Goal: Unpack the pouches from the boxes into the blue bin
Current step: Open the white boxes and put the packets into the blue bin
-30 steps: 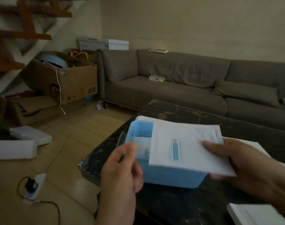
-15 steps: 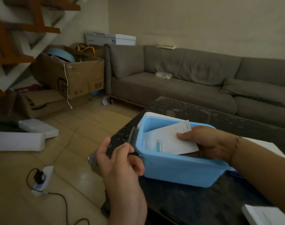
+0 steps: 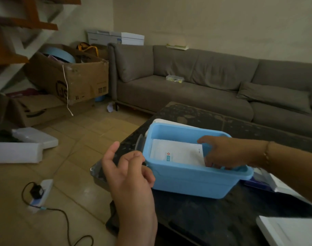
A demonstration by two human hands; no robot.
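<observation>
Item: flat white paper pouch with a small blue-and-red printed mark [image 3: 176, 153]. Location: inside the light-blue rectangular plastic bin [image 3: 192, 181], lying tilted against its far and right inner walls, not yet flat on the floor of the bin. The bin stands on the dark glossy stone-topped bench [image 3: 213, 215], close to the bench's left edge and near its front-left corner.

Right hand [image 3: 224, 153]: reaches over the bin's right rim into the bin, fingers [image 3: 205, 139] spread along the pouch's right edge, thumb low near the near wall. Whether you are pinching the pouch or only touching it, you cannot tell from here; the contact side is hidden.

Left hand [image 3: 130, 167]: hovers just beside the bin's left wall, fingers loosely curled, holding nothing, thumb raised.

Handling note, as a judgement: the step is laying the pouch down. Let it slide flat before you let go, so later pouches stack level and none rides up over the rim. Rest your left hand on the bin's wall to steady it, since it sits near the bench's left edge and a push from the right could shift it toward that edge.

Also present: white flat cardboard box [image 3: 290, 229] at the bench's front-right corner, probably the next source.
</observation>
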